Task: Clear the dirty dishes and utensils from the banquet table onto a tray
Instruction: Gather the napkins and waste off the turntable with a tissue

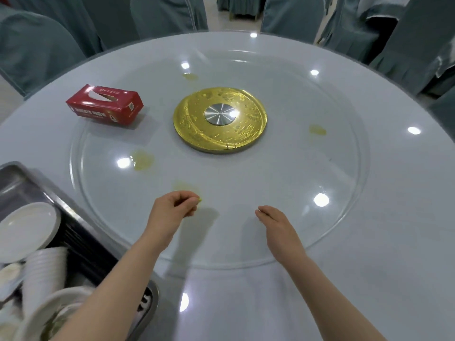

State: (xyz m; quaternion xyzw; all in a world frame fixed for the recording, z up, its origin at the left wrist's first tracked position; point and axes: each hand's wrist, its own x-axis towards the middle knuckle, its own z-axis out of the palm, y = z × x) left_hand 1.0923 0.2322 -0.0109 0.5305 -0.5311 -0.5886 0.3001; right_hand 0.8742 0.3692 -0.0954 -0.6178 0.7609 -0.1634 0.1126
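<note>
- Since the dented steel tray (29, 185) at the left edge already carries the white round plate (25, 228), a stack of white ribbed cups (40, 274) and more white crockery at the bottom left corner, the dishes appear cleared; no dish or utensil shows on the round pale banquet table (394, 217).
- The red cardboard tissue box (104, 104) sits at the far left rim of the clear glass turntable (339, 148); it is no dish, so I judge it can stay.
- Yellowish oily smears (142, 159) dot the glass and would likely need a cloth, not fingers.
- The left hand (172, 210) hovers over the near part of the turntable, its fingers curled and its fingertips (195, 201) pinching a tiny yellow-green scrap (200, 199). Keep that pinch firm and carry the scrap left to the tray, lifting clear of its rim.
- The gold embossed centre disc (219, 119) with its steel hub is a fixture.
- The right hand (275, 222) holds nothing, fingers straight and together, low over the glass, free to steady the turntable.
</note>
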